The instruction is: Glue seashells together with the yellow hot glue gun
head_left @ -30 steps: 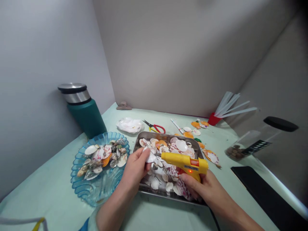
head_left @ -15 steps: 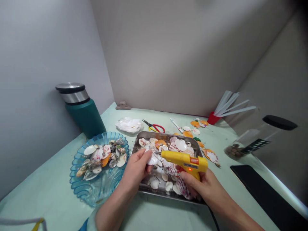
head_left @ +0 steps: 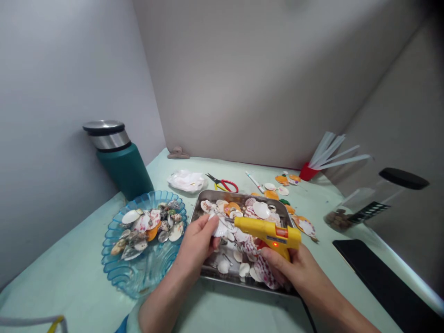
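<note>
Hardly anything is changing against the earlier frames: both hands are staying over the steel tray (head_left: 211, 196), and the nozzle is keeping close to the shell, perhaps a touch nearer.

Steel tray: sitting in front of the person, carrying a heap of loose shells (head_left: 258, 210). Blue dish (head_left: 138, 273) is lying just left of the tray, also holding shells.

Glue gun (head_left: 267, 232): hovering over the tray's near half, nozzle pointing left. An orange lamp is glowing on its body, so I am judging the tip hot. It is looking like light, rigid plastic, and the handle is the only sensible place to hold it.

Right hand (head_left: 294, 270): wrapping around the handle above the tray's near right corner, fingers curled tight. The trigger finger is hiding behind the gun; I cannot tell whether it is pressing.

Left hand (head_left: 196, 243): working over the tray's near left part, thumb and fingertips pressing together on the white shell (head_left: 219, 227).

White shell: sitting at the nozzle tip above the tray; contact is looking likely but is too small to confirm. I am judging it light, stiff, brittle and smooth, so an edge pinch away from the nozzle side is suiting it.
</note>
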The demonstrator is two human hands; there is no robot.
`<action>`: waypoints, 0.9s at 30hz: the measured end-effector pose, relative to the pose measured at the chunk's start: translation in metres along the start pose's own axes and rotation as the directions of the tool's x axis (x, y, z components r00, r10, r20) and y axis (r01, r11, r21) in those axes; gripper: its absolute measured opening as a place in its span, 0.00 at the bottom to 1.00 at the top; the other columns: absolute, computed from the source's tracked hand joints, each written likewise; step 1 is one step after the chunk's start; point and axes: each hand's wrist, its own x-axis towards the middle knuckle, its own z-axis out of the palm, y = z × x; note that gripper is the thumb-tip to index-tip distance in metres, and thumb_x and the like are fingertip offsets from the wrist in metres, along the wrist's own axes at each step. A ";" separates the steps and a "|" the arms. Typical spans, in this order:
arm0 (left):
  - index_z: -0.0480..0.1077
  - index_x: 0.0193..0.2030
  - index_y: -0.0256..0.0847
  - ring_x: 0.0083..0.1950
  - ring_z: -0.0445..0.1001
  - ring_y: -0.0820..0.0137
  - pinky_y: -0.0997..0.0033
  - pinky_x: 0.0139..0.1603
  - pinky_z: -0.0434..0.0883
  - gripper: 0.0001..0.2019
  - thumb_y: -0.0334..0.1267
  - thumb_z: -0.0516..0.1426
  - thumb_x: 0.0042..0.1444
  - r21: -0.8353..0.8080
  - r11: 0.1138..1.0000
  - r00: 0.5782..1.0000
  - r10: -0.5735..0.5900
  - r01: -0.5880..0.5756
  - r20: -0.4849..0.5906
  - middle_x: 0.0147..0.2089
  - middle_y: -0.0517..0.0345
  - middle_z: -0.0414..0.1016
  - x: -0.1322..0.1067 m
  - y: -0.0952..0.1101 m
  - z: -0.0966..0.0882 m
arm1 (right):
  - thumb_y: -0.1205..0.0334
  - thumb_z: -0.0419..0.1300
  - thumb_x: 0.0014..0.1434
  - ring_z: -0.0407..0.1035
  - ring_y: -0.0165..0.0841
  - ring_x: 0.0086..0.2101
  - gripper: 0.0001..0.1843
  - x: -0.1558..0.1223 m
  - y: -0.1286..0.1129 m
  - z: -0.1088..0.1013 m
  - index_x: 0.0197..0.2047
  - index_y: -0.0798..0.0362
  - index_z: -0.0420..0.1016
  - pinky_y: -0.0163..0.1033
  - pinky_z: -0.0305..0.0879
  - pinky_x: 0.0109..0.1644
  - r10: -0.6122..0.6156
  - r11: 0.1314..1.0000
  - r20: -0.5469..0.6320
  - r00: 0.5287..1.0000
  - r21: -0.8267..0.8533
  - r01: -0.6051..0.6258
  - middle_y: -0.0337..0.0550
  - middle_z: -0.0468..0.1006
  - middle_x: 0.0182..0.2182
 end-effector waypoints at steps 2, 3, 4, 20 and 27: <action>0.59 0.23 0.40 0.17 0.50 0.81 0.82 0.16 0.44 0.17 0.49 0.56 0.53 0.009 1.000 1.000 -0.016 0.015 0.015 0.15 0.68 0.58 0.001 -0.002 -0.001 | 0.47 0.62 0.54 0.61 0.29 0.16 0.20 0.000 0.000 0.000 0.41 0.55 0.76 0.33 0.59 0.21 -0.009 1.000 -0.006 1.000 -0.002 0.009 0.32 0.65 0.12; 0.60 0.23 0.39 0.17 0.50 0.81 0.82 0.16 0.44 0.17 0.49 0.56 0.53 0.016 1.000 1.000 -0.020 0.020 0.024 0.15 0.68 0.58 0.001 -0.002 -0.001 | 0.47 0.62 0.54 0.61 0.29 0.17 0.20 0.000 0.001 0.001 0.40 0.55 0.76 0.34 0.60 0.21 -0.015 1.000 -0.010 1.000 -0.003 0.015 0.33 0.65 0.12; 0.60 0.23 0.39 0.17 0.50 0.81 0.82 0.17 0.44 0.17 0.49 0.56 0.53 0.024 0.999 0.999 -0.021 0.020 0.031 0.16 0.68 0.58 0.001 -0.003 -0.001 | 0.47 0.62 0.54 0.61 0.30 0.17 0.19 0.000 0.001 0.001 0.40 0.55 0.77 0.34 0.60 0.21 -0.021 1.000 -0.013 1.000 -0.004 0.021 0.32 0.64 0.11; 0.60 0.24 0.39 0.17 0.51 0.81 0.81 0.17 0.45 0.16 0.48 0.54 0.54 0.124 0.992 0.997 0.013 -0.023 0.075 0.17 0.67 0.59 -0.003 0.000 0.001 | 0.48 0.63 0.52 0.69 0.35 0.22 0.16 0.000 -0.001 0.002 0.32 0.54 0.79 0.36 0.66 0.24 -0.055 0.998 -0.070 0.996 0.034 0.057 0.37 0.69 0.12; 0.58 0.23 0.40 0.16 0.50 0.81 0.80 0.16 0.45 0.16 0.47 0.53 0.55 0.123 0.991 0.996 0.033 -0.044 0.087 0.17 0.67 0.60 -0.004 0.004 0.002 | 0.49 0.63 0.52 0.69 0.35 0.22 0.18 -0.001 0.000 0.001 0.38 0.55 0.79 0.35 0.65 0.24 -0.037 0.999 -0.075 0.997 0.012 0.038 0.38 0.72 0.14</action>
